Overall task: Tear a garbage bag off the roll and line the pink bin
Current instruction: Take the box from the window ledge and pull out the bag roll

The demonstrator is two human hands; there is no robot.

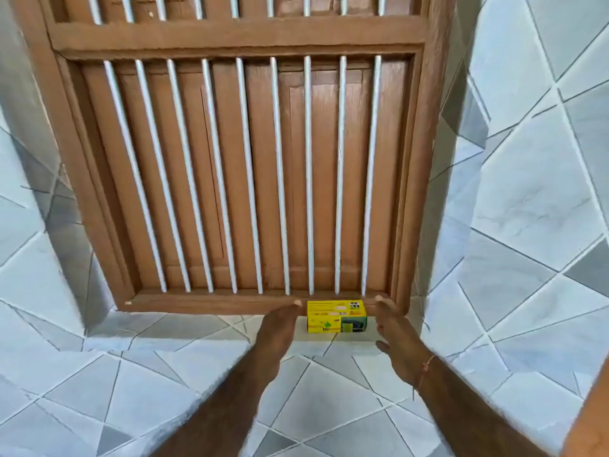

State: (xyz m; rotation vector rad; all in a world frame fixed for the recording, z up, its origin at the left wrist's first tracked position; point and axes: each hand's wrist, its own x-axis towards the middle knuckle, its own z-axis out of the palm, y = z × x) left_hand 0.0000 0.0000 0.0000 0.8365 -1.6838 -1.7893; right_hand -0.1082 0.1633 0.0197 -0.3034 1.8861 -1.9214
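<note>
Reaching in from either side, the left hand (280, 324) and right hand (393, 328) are both open and empty, flanking the yellow bag box (336, 316) without touching it. The box sits on the tiled sill (197, 341), against the wooden window frame (230, 303), near its right corner. A hasty squeeze could crush the light carton or skid it along the sill; the pink bin is out of view.

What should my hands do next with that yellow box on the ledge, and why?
Probably close both hands onto the yellow box and lift it. The left hand and right hand flank it, open and seemingly not gripping, and it sits against the wooden window frame. No pink bin is in view.
</note>
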